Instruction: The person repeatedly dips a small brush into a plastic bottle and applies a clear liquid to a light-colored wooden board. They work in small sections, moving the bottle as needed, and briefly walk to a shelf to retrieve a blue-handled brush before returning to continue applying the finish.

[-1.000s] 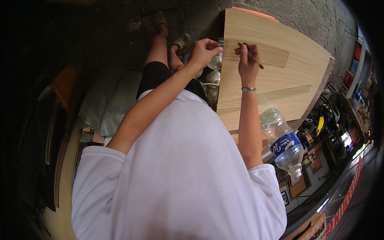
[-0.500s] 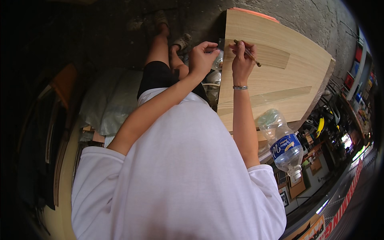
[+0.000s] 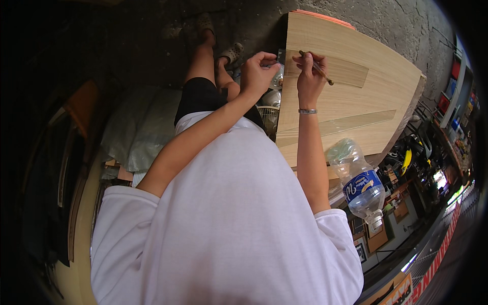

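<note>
On the wood-grain board (image 3: 351, 43) lies a clear glass strip (image 3: 348, 72), its left end sticking out past the board's edge. My left hand (image 3: 257, 72) is at that overhanging end, with thumb and curled fingers closed about the edge; the exact contact is hard to see. Above the strip, my right hand (image 3: 311, 76) grips a thin brass-coloured glass cutter (image 3: 321, 69) like a pen, its knobbed end pointing right. The cutter's other tip is near the strip's left part. A second glass strip (image 3: 351, 122) lies nearer to me on the board.
A large clear plastic bottle (image 3: 362, 185) with a blue label is at the board's near right side. Below the board's left edge are a fan-like grille (image 3: 268, 116) and clear plastic items. Plastic-wrapped material (image 3: 140, 127) is to my left.
My right hand has shifted slightly to the right with the glass cutter. My left hand stays nearly where it was.
</note>
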